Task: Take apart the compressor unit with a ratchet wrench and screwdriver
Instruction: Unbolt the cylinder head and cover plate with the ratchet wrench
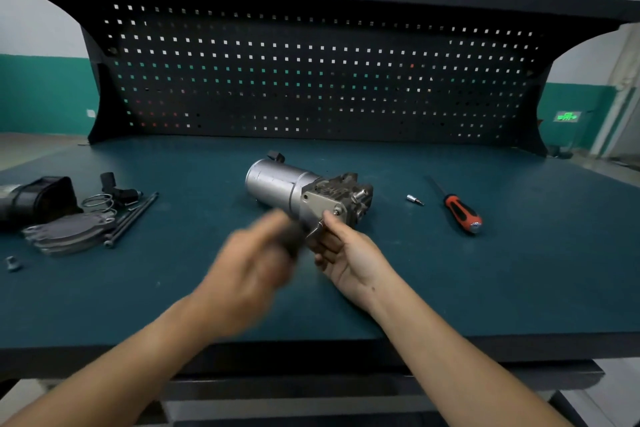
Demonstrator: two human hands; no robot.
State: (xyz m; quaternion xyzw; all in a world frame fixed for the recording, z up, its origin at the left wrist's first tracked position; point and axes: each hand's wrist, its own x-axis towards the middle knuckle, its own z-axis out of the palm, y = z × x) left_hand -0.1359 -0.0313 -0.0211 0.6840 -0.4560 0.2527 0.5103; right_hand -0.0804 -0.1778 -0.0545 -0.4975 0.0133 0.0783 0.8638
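Note:
The compressor unit, a silver cylinder with a cast metal head, lies on its side mid-bench. My left hand is motion-blurred and grips the dark handle of the ratchet wrench, whose metal head meets the near plate of the unit. My right hand holds the wrench head against a bolt on that plate, fingers curled round it. A red-and-black screwdriver lies on the bench to the right, apart from both hands.
A small silver socket bit lies left of the screwdriver. At the left are removed parts: grey cover plates, long bolts, a spring, a black connector and a black housing. A pegboard backs the bench.

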